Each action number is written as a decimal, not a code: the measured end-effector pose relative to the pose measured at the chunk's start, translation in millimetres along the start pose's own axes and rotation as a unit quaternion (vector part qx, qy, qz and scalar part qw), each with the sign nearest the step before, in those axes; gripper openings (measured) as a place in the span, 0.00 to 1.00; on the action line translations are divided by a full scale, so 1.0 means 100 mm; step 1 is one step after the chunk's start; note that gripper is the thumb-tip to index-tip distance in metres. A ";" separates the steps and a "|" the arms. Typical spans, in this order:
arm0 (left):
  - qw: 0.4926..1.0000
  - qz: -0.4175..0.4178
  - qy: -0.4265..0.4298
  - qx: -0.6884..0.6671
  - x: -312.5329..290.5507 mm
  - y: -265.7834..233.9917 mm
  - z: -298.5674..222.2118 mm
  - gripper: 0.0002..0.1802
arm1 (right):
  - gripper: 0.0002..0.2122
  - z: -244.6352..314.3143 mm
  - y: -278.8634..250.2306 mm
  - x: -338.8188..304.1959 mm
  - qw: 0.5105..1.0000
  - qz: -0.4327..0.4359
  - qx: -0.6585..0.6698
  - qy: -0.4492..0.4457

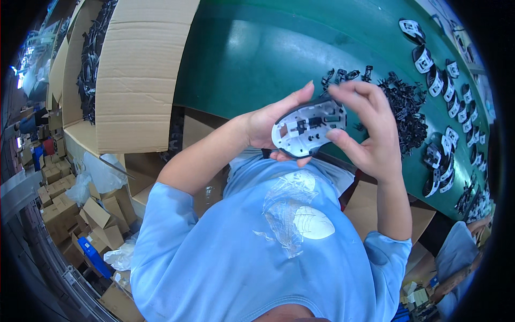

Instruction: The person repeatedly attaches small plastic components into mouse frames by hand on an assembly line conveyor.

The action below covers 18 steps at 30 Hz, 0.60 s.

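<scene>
White mouse shell (308, 127) held above green table (257, 53) edge, left hand (271, 124) cupped beneath it, right hand (367, 126) gripping its far side — both grasping, black clips (405, 104) heaped beyond, finished shells (448, 88) in rows, cardboard box (142, 70) at left.

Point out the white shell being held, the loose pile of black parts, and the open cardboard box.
white shell (307, 129), head view, middle of its inner face.
pile of black parts (405, 107), head view, pile centre.
cardboard box (142, 70), head view, flap.
</scene>
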<state>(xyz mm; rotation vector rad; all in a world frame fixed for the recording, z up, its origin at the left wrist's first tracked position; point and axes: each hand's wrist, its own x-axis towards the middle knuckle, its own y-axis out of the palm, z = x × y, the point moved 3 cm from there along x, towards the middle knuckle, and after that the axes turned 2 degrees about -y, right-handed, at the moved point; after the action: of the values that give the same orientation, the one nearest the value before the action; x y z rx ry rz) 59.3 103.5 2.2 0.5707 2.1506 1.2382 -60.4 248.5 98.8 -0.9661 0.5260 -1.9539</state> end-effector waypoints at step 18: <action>0.589 -0.458 0.304 0.592 -0.30 0.22 -0.22 0.13 | 0.25 -0.08 0.65 -0.42 0.962 -0.067 0.178 0.194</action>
<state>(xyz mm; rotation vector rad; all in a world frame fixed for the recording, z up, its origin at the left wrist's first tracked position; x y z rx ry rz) 68.4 81.8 38.6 -0.6581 2.9236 -0.8516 -19.2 249.3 32.6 -0.4016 0.3092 -2.2764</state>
